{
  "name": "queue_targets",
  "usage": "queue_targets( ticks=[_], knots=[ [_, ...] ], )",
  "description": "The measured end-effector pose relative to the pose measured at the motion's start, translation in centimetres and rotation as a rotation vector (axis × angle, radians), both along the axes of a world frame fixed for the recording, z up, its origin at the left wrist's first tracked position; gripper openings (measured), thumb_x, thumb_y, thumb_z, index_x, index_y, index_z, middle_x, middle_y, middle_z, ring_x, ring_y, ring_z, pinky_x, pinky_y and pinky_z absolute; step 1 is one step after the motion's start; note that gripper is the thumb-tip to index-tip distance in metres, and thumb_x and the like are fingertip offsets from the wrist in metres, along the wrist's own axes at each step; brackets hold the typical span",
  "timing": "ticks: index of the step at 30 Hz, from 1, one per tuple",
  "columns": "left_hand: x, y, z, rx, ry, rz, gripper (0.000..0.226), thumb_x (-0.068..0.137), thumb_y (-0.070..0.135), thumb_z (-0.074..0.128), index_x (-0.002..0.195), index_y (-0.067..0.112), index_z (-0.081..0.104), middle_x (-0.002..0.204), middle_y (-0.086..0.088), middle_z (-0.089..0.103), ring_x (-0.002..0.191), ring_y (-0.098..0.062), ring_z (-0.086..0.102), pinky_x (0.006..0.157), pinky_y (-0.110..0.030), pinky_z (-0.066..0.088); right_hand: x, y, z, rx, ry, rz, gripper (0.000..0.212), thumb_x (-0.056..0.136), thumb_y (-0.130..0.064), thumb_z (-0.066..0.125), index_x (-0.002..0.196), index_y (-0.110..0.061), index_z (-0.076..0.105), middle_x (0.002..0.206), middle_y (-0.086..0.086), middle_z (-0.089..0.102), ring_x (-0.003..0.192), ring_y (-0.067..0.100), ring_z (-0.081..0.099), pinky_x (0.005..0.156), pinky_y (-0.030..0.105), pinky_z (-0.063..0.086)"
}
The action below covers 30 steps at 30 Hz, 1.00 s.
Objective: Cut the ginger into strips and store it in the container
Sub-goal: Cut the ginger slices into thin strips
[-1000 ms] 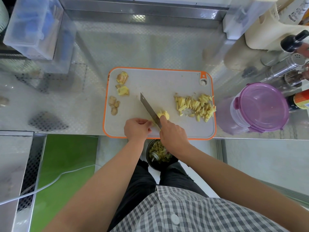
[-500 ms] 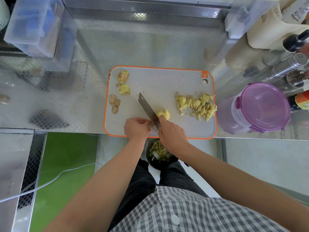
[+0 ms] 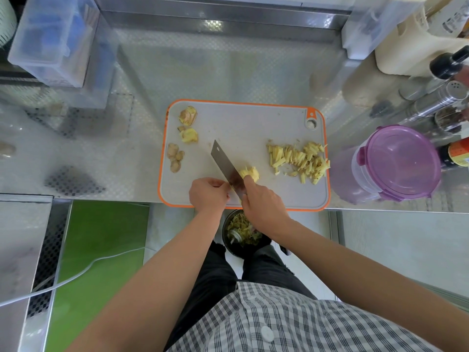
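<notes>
Pale yellow ginger stub sits near-centre on the orange-rimmed grey cutting board, touching the right face of the broad steel knife. The right hand is wrapped round the handle. The left hand curls against the blade's left side. Pinning ginger? Can't tell. Best keep fingertips tucked, slices thin. The cut strips lie to the right, near the lidded purple plastic tub.

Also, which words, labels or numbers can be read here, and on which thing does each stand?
No text can be read for sure.
White package, top right: dark letters, blurred and cut off.
Orange label on the bottle at the right edge: print too small.
</notes>
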<state>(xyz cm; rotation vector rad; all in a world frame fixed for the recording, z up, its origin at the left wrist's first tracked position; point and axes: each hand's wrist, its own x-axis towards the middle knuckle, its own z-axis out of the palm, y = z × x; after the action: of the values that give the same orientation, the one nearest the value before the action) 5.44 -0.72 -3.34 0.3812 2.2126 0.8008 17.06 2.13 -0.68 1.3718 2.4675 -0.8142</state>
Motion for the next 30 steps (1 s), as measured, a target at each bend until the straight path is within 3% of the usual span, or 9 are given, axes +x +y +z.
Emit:
queue_targets(
  ticks=[4,9,16,24,27,30],
  knots=[
    [-0.1,0.0,-0.1,-0.005,-0.023,0.003,0.018,0.071,0.014,0.074,0.056,0.021,0.068,0.058,-0.005,0.069,0.062,-0.021,0.069,0.070,-0.035,0.057,-0.9,-0.1,-0.4,0.026,-0.012,-0.016,0.018,0.095,-0.009,0.039,0.113,-0.011,0.036,0.071,0.000,0.044,0.063,0.029,0.053,0.056,0.035,0.040],
    [-0.2,-0.1,-0.3,0.005,-0.041,0.018,0.022,0.073,0.012,0.073,0.054,0.023,0.066,0.056,-0.005,0.068,0.060,-0.022,0.069,0.071,-0.037,0.058,-0.8,0.2,-0.3,0.002,0.044,-0.069,0.010,0.098,-0.014,0.036,0.108,-0.012,0.035,0.074,0.004,0.050,0.064,0.030,0.051,0.057,0.036,0.040],
    [-0.2,-0.2,-0.2,0.013,-0.049,0.026,0.021,0.074,0.009,0.068,0.056,0.021,0.067,0.058,-0.004,0.069,0.064,-0.022,0.070,0.073,-0.037,0.058,-0.4,0.0,0.4,0.026,0.028,0.015,0.009,0.099,-0.014,0.037,0.108,-0.011,0.035,0.064,-0.007,0.034,0.060,0.025,0.046,0.057,0.034,0.036],
    [-0.3,-0.1,-0.3,-0.010,-0.016,-0.014,0.021,0.072,0.012,0.070,0.054,0.023,0.067,0.062,-0.006,0.070,0.067,-0.024,0.069,0.068,-0.034,0.056,-0.8,-0.2,-0.8,0.018,-0.003,-0.003,0.013,0.095,-0.009,0.040,0.099,-0.015,0.030,0.063,-0.002,0.039,0.059,0.027,0.050,0.053,0.033,0.035],
    [-0.2,0.0,0.0,-0.011,-0.001,-0.041,0.015,0.073,0.014,0.071,0.059,0.018,0.071,0.063,-0.008,0.070,0.068,-0.024,0.068,0.064,-0.031,0.054,-1.1,-0.4,-1.1,0.040,-0.011,-0.002,0.012,0.096,-0.009,0.040,0.105,-0.013,0.034,0.068,0.000,0.043,0.062,0.030,0.053,0.055,0.033,0.035],
    [-0.3,-0.2,-0.1,-0.004,-0.035,-0.013,0.021,0.076,0.010,0.069,0.057,0.021,0.067,0.060,-0.008,0.070,0.065,-0.023,0.069,0.070,-0.034,0.057,-1.3,0.5,-1.0,0.003,0.044,-0.096,0.010,0.099,-0.014,0.037,0.108,-0.011,0.036,0.076,0.005,0.049,0.064,0.030,0.049,0.058,0.034,0.037]
  ],
)
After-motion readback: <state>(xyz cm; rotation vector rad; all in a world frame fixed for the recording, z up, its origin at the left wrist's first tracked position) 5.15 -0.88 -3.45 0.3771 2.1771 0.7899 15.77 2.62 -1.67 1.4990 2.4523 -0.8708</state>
